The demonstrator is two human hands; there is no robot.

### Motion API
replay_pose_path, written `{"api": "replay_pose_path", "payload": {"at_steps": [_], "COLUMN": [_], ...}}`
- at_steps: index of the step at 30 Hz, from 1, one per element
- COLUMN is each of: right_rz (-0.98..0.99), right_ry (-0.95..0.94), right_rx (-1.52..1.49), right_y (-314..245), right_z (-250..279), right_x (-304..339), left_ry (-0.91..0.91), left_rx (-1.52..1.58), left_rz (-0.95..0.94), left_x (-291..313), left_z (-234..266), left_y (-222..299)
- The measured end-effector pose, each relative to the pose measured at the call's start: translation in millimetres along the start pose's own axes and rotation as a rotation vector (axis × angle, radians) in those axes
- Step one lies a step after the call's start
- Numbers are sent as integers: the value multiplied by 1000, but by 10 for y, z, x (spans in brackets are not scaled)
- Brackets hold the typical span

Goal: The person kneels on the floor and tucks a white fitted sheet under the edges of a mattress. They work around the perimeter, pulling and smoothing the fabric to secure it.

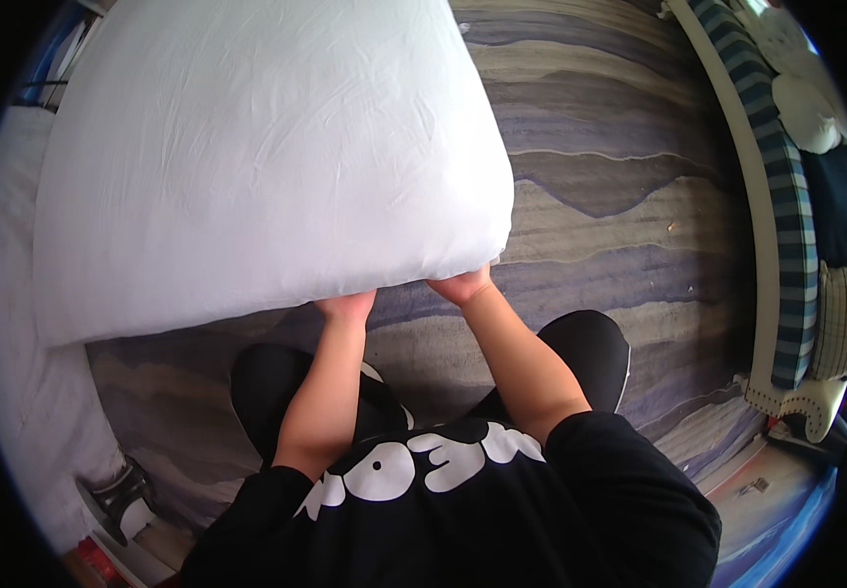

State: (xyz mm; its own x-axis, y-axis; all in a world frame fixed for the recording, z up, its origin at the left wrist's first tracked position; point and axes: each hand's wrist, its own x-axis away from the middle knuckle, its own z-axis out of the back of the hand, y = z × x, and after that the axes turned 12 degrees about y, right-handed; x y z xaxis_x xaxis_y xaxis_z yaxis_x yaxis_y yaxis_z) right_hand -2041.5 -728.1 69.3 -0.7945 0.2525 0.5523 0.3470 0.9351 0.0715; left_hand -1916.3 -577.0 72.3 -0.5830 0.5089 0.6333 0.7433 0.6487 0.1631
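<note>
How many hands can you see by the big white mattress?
2: the left hand around the middle of the mattress's near edge, the right hand by its right corner. Both are partly hidden.

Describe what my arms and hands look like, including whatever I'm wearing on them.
Black short sleeves, matching a black shirt with white lettering, cover your upper arms. Your forearms are bare, and no watch or bracelet shows. Your left hand and right hand are partly hidden, so I can't tell about rings.
</note>
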Motion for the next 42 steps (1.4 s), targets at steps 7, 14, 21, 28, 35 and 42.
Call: {"api": "replay_pose_path", "payload": {"at_steps": [7,14,21,28,35,42], "right_rz": [212,145,-16,296,590,321], "right_ry": [475,0,-28,261,619,793], "right_rx": [737,215,222,506,476,157], "right_y": [-461,-461,-597,-668,-747,-418], "right_z": [-143,-193,-106,-28,-162,-241], "right_x": [333,208,-152,-312,211,1611], "left_ry": [-53,43,703,456,86,45], "left_rx": [16,-175,-579,-1214,-1720,-1960], "left_rz": [-10,-149,-93,482,311,482], "left_x": [36,121,119,402,456,1833], "left_z": [-34,-193,176,490,576,-39], "left_y": [-29,-149,109,-558,-844,-669]}}
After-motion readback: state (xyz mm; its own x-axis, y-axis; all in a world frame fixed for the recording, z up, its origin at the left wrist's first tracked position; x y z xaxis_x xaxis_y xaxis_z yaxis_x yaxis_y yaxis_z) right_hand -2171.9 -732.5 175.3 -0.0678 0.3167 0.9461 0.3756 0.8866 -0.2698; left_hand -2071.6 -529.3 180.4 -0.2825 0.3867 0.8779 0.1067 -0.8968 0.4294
